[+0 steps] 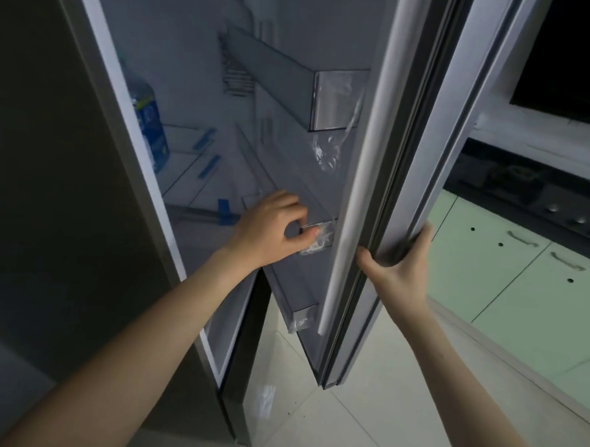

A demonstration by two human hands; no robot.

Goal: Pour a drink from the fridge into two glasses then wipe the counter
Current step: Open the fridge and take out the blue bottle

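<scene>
Pale glossy tiles cover the floor (pixel 357 435) nearest the camera, and two bare forearms reach up from there toward the fridge. The right hand (pixel 398 268) grips the outer edge of the fridge door (pixel 371 194), thumb on the inner side by the white seal, fingers wrapped round the far face. The left hand (pixel 271 230) hangs in the gap between door and cabinet, fingers curled in a loose ring with thumb near fingertips; it seems to hold nothing, though whether it touches the clear door shelf (pixel 315 234) just beside it I cannot tell.

By my reading the task is at its very start: the door stands open, but no drink has been taken out, no glasses are in sight, and pouring and wiping all remain. The likely drink is a plastic bottle with a blue label (pixel 150 128), standing deep inside at the left wall of the fridge, well apart from both hands. Around it are glass shelves with strips of blue tape (pixel 207 167), and the upper door bin (pixel 336 100) wears loose plastic film.

Beyond the door, to the right, stand pale green cabinet fronts (pixel 517 278) with metal handles under a dark worktop (pixel 540 180), where a hob with knobs (pixel 565 211) sits. Farther back is a dark window (pixel 586 60); the room is dim.
</scene>
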